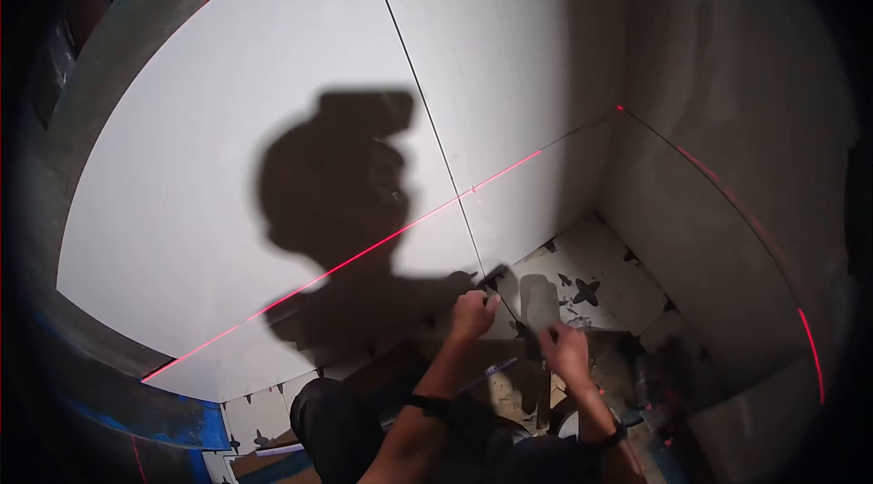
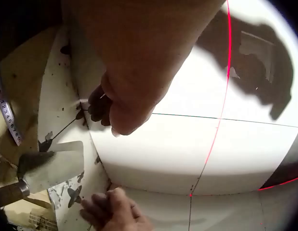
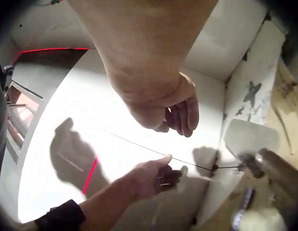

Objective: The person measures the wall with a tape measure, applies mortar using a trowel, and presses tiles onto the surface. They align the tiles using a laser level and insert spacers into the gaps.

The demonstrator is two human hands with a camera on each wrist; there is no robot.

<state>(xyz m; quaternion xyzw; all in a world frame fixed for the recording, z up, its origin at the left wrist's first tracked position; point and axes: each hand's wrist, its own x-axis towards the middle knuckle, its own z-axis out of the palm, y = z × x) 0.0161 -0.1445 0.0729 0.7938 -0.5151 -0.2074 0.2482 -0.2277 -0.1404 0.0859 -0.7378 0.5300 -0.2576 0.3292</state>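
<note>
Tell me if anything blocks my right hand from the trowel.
Nothing visible does. Between the right hand and the trowel, the left wrist view shows only a gap over the patterned floor. The left hand is off to the side, by the wall.

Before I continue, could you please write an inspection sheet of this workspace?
Surface: patterned floor with dark smears.
Job's things: trowel lies unheld, blade over the floor; thin dark joint in the white wall.
Clutter: brown sheet, numbered measuring tape.
Left hand: fingers bent near the joint; cannot tell if they hold something.
Right hand: fingers loosely bent, empty.
Cables: nothing seen.
Surroundings: red line and a person's shadow on the wall.
</note>
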